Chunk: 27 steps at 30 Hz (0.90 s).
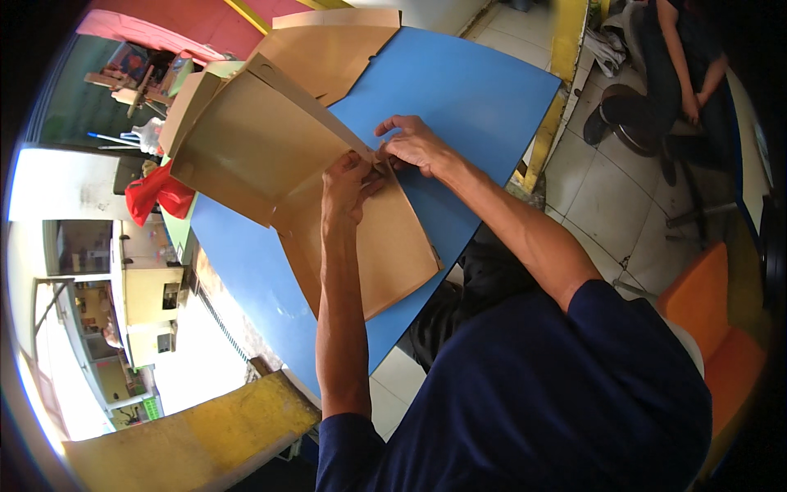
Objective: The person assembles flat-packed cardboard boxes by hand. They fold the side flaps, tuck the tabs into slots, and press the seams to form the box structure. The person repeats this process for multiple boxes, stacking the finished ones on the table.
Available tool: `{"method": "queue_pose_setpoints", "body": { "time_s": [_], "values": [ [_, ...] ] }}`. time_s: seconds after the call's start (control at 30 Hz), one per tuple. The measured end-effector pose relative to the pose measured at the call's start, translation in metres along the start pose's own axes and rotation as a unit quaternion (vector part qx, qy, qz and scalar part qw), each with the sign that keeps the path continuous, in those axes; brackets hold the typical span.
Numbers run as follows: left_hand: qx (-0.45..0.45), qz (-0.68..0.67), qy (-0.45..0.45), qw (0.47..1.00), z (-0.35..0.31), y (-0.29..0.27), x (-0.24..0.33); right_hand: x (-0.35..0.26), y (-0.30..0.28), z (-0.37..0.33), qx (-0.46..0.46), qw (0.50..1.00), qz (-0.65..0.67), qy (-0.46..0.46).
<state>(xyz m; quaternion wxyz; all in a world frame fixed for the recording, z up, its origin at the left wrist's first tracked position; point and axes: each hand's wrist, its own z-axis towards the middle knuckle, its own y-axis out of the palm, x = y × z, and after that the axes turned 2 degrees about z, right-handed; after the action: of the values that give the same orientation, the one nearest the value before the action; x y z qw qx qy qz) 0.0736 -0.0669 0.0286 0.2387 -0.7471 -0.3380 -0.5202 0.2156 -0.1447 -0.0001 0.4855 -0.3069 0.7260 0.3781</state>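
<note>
A flat brown cardboard box blank (270, 156) lies half folded on the blue table (467, 90). One panel stands up at an angle and another panel (385, 246) lies flat toward me. My left hand (348, 187) pinches the fold line near the raised panel's corner. My right hand (414, 143) presses its fingers on the same corner from the other side. Both hands touch the cardboard at that crease.
A second cardboard blank (336, 41) lies at the table's far end. A red bag (156, 193) sits by the table's left edge. Another person (680, 66) sits at the upper right on a tiled floor. An orange seat (713, 320) is at my right.
</note>
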Motion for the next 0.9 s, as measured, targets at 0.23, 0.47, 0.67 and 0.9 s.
{"method": "queue_pose_setpoints", "body": {
  "time_s": [0.23,0.47,0.67,0.9],
  "values": [
    [0.0,0.013,0.003,1.0,0.004,-0.01,-0.005,0.007,-0.006,0.006,-0.012,0.997,-0.057,-0.05],
    [-0.028,-0.007,0.004,1.0,0.006,0.003,-0.006,0.006,-0.017,-0.011,-0.046,0.995,-0.057,-0.061],
    [0.066,0.163,0.06,0.983,0.014,0.001,-0.016,-0.003,-0.002,-0.054,-0.044,0.941,-0.319,-0.099],
    [0.329,0.317,0.208,0.865,-0.08,-0.008,0.025,-0.021,-0.054,-0.026,0.084,0.887,-0.394,-0.225]
  ]
}}
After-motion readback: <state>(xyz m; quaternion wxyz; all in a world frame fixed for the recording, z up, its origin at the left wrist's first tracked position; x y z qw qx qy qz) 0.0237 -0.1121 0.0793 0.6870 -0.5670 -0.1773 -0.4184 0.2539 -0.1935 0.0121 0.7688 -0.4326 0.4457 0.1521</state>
